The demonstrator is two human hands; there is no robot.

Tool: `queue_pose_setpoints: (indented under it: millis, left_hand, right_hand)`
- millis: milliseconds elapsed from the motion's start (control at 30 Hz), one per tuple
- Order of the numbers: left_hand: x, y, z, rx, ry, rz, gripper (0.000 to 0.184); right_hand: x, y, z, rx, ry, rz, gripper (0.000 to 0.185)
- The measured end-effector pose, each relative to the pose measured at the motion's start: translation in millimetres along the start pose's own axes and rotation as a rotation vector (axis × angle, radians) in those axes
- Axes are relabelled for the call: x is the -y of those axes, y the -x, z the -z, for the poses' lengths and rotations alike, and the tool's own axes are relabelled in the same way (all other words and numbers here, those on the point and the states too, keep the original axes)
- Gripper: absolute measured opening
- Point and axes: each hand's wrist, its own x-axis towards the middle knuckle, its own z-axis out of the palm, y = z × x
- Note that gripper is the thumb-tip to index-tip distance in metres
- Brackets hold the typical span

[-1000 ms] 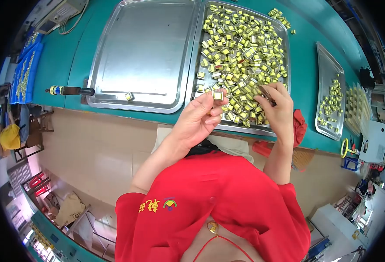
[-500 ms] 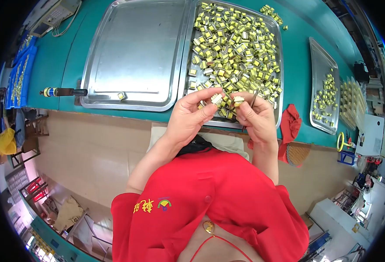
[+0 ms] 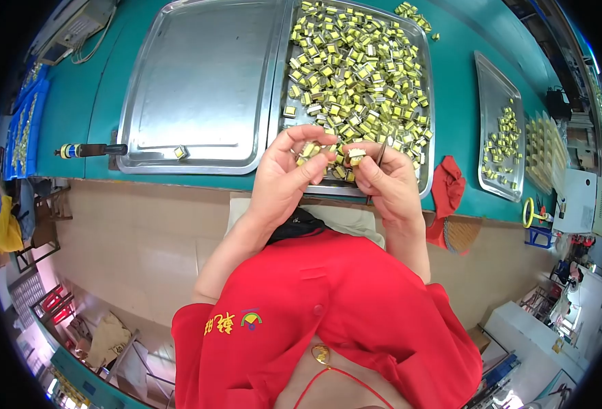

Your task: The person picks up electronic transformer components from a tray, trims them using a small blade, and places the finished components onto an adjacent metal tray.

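Note:
My left hand (image 3: 278,180) is closed with its fingers curled around one or more small yellow-taped transformers (image 3: 307,151); how many is hidden. Between the thumb and fingertips of my right hand (image 3: 395,187) sits another transformer (image 3: 357,155), its pale toothed edge facing up. A thin metal tool (image 3: 382,151), perhaps tweezers, also lies in that hand, passing between the fingers. Both hands are over the front edge of a metal tray (image 3: 429,82) heaped with similar transformers (image 3: 355,75). The two hands are close together but apart.
To the left, a second metal tray (image 3: 198,82) bears a single transformer (image 3: 180,152). A screwdriver-like tool (image 3: 91,150) lies beside it. A red cloth (image 3: 447,185) hangs over the table edge. Farther right stands a smaller tray (image 3: 483,123) with more transformers.
The transformer at my left fingertips has shifted back into the curled fingers. My right hand has turned its transformer so the pale edge points up. The whole view has slid slightly left.

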Motion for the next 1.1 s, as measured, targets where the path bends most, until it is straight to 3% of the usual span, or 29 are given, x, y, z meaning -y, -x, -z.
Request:
queue_pose_setpoints:
  millis: [133,333,800,933,1100]
  left_hand:
    - [3,-1,1,0.081,-0.348,-0.109,0.040]
    - [6,-9,1,0.105,-0.736,-0.371,0.030]
    - [9,-6,5,0.076,-0.651,-0.318,0.028]
    - [9,-6,4,0.091,-0.675,-0.320,0.029]
    - [5,-1,-3,0.078,-0.497,-0.046,0.032]
  right_hand:
    - [-6,-1,0,-0.028,-0.038,0.018,0.023]
    - [-11,0,-4,-0.064,-0.066,0.010,0.017]
    - [-13,1,0,0.025,-0.091,0.012,0.019]
    - [-10,2,-3,-0.049,-0.072,0.017,0.017]
    - [-7,0,-9,-0.173,0.053,0.116,0.018]
